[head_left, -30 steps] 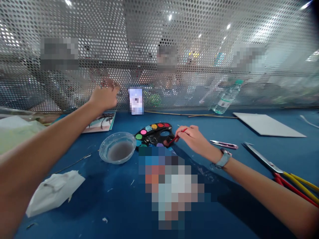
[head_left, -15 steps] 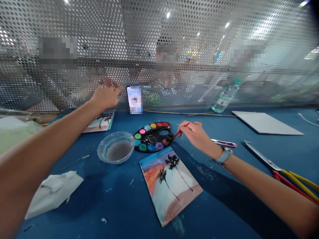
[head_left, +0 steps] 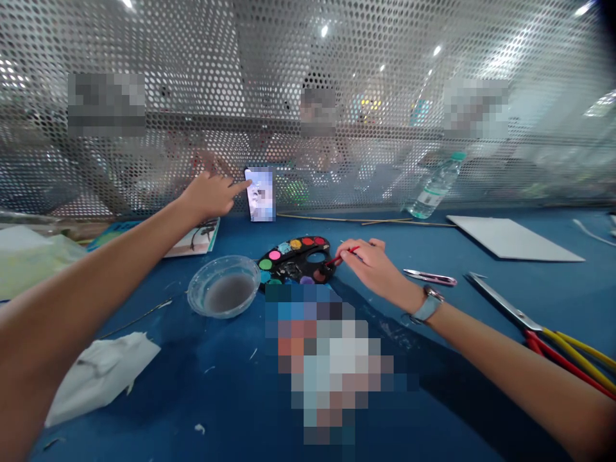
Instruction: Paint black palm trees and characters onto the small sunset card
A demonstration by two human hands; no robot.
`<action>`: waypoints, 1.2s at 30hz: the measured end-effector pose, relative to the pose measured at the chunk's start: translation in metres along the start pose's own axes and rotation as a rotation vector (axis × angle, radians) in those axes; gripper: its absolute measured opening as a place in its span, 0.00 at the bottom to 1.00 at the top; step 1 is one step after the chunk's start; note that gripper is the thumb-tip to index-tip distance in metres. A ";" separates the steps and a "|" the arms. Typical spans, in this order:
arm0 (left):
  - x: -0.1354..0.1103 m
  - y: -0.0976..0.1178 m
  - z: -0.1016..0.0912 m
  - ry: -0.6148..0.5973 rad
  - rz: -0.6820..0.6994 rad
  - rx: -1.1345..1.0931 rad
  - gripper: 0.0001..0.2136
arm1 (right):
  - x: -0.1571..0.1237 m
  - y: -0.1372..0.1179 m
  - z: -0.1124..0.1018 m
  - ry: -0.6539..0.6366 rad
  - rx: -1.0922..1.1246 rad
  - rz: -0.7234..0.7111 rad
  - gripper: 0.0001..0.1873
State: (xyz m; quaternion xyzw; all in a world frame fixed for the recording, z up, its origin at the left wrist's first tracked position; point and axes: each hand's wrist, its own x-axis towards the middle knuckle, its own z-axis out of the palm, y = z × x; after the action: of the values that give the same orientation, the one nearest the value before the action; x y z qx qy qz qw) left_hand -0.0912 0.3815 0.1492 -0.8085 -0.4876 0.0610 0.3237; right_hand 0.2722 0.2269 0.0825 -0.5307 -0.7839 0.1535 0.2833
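Observation:
My left hand (head_left: 209, 194) reaches forward with its index finger stretched out and the other fingers curled. That fingertip is at the left side of a lit phone (head_left: 262, 199) standing upright against the mesh panel; whether it touches the screen I cannot tell. My right hand (head_left: 370, 266) grips a thin red paintbrush (head_left: 342, 255), whose tip is down over the black paint palette (head_left: 291, 269). Several wells of coloured paint line the palette. Below it lies a small painting (head_left: 332, 366), blurred out now. A clear plastic bowl (head_left: 196, 289) of greyish water stands to the palette's left.
Crumpled white tissue (head_left: 108, 372) lies at left, with another picture (head_left: 205, 237) partly behind my left forearm. To the right are a pink cutter (head_left: 430, 277), scissors (head_left: 514, 311) with red and yellow handles, a white board (head_left: 517, 237) and a leaning water bottle (head_left: 436, 189).
My left hand has come slightly lower, its index finger now extended to the phone. My right hand has shifted slightly left, keeping the brush over the palette.

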 end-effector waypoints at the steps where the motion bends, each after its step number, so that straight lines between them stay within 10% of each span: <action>1: -0.003 -0.002 0.000 0.007 -0.007 0.003 0.20 | 0.001 0.000 -0.001 -0.009 0.008 0.009 0.16; 22: -0.065 -0.004 -0.025 0.064 -0.135 0.094 0.18 | 0.004 0.004 -0.002 0.008 -0.006 0.060 0.17; 36: -0.014 0.015 -0.018 0.122 -0.134 -0.076 0.19 | 0.002 0.005 -0.001 -0.007 -0.074 -0.026 0.16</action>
State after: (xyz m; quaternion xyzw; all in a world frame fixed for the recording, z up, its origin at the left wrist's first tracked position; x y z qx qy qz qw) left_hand -0.0800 0.3565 0.1520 -0.7880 -0.5218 -0.0287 0.3255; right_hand 0.2764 0.2312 0.0810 -0.5299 -0.7970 0.1227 0.2625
